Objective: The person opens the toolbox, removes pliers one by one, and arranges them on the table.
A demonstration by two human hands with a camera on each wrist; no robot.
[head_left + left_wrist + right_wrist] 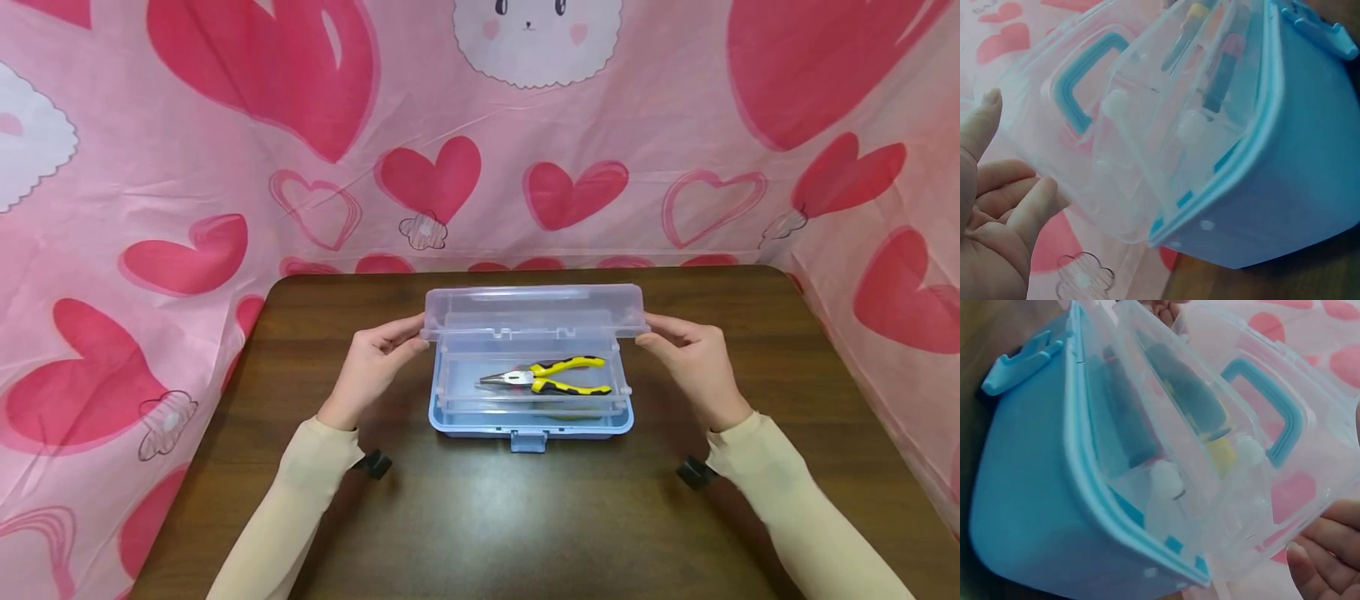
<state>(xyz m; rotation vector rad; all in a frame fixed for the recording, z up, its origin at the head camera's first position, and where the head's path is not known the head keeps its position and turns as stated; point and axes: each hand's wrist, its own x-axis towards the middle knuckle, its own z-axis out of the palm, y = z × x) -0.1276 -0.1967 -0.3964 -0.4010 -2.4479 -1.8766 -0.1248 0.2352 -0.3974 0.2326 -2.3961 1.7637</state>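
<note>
On the table sits a light-blue toolbox (528,431) with a clear folding tray (457,379). Long-nose pliers (555,377) with yellow-and-black handles lie in the tray, jaws to the left. The clear lid (534,304) stands raised at the back; its blue handle (1082,78) shows in both wrist views. My left hand (371,362) holds the lid's left end between thumb and fingers. At the right end, my right hand (693,362) holds it the same way. A dark thing with a pink end (1225,72) shows blurred through the clear plastic.
The brown wooden table (525,517) extends around the toolbox. Behind it and at the sides hangs a pink cloth (502,200) with hearts. The blue latch (528,442) hangs down at the toolbox's front.
</note>
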